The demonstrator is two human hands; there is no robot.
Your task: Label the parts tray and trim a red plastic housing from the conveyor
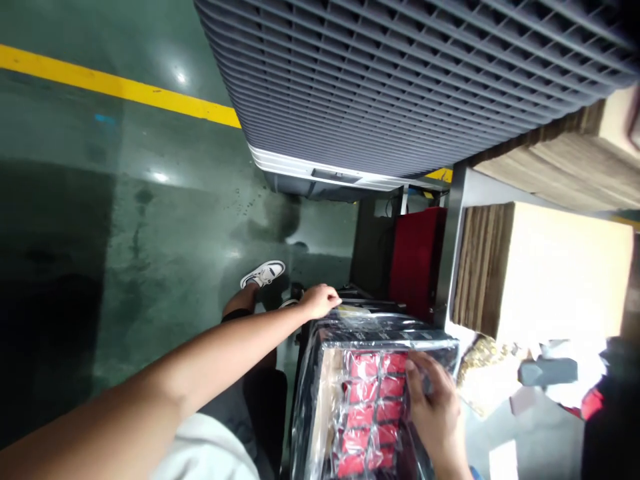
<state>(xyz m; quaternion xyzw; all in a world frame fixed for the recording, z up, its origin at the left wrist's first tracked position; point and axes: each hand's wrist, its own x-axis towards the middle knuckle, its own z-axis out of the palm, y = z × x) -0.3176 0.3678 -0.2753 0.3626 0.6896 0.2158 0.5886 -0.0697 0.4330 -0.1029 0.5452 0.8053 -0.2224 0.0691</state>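
Note:
My left hand (320, 301) is closed at the far left corner of a dark box (390, 345), with its fingertips pinched at the clear plastic film (356, 311) there. Inside the box, red packets (365, 391) wrapped in clear plastic lie in two columns. My right hand (437, 407) reaches over the box's right side. Its thumb and fingers are bent together at the upper right corner of the packets; what they hold there is hidden. A strip of bare cardboard (330, 393) shows along the box's inner left side.
Ahead stands a large grey grid panel (370, 87). To the right, stacked brown boards (480, 267) sit on a metal-framed table, with a dark grey tool-like object (547, 371) and gold material (483, 363) nearby. A red panel (415, 260) stands behind the box. Green floor (165, 233) lies left.

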